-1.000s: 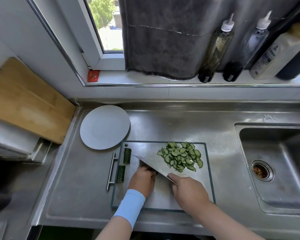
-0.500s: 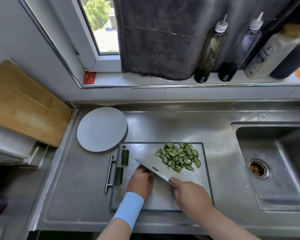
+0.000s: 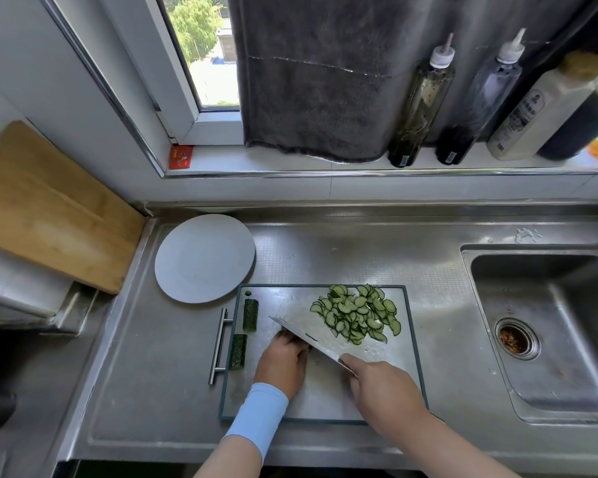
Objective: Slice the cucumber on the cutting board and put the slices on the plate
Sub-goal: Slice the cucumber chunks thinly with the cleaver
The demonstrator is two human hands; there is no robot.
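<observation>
A steel cutting board [image 3: 397, 370] with a dark rim lies on the counter. A heap of thin cucumber slices [image 3: 356, 313] covers its far right part. Two dark cucumber pieces [image 3: 250, 314] lie along its left edge. My right hand [image 3: 384, 388] grips the handle of a cleaver [image 3: 311, 339], whose blade runs diagonally across the board. My left hand [image 3: 282, 363] sits curled against the blade's left side; whatever lies under its fingers is hidden. A bare grey plate [image 3: 204, 258] stands beyond the board's left corner.
A steel sink [image 3: 549, 326] lies to the right. A wooden board [image 3: 49, 208] leans at the left. Several bottles [image 3: 418, 98] and a grey towel [image 3: 311, 81] line the windowsill. The board's handle [image 3: 220, 345] sticks out left.
The cleaver blade has tilted from flat to nearly on edge beside my left hand. Both hands stay at about the same spot on the board.
</observation>
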